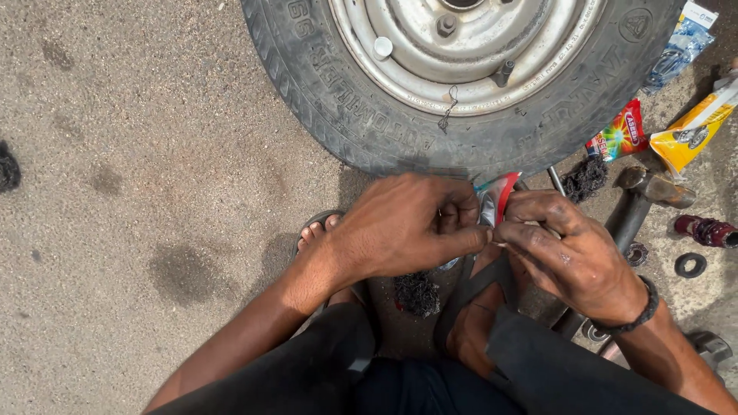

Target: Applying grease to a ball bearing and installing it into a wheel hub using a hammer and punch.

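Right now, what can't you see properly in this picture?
- Small red and silver packet: head view, mostly hidden by the left hand and right hand; its full shape is unclear.
- Tyre and metal rim: top cut off by the picture's edge.
- Dark metal tool: its lower part is hidden behind the right hand.
- Yellow packet: partly cut off at the right edge.

One tyre [369,115], two hands [492,234]
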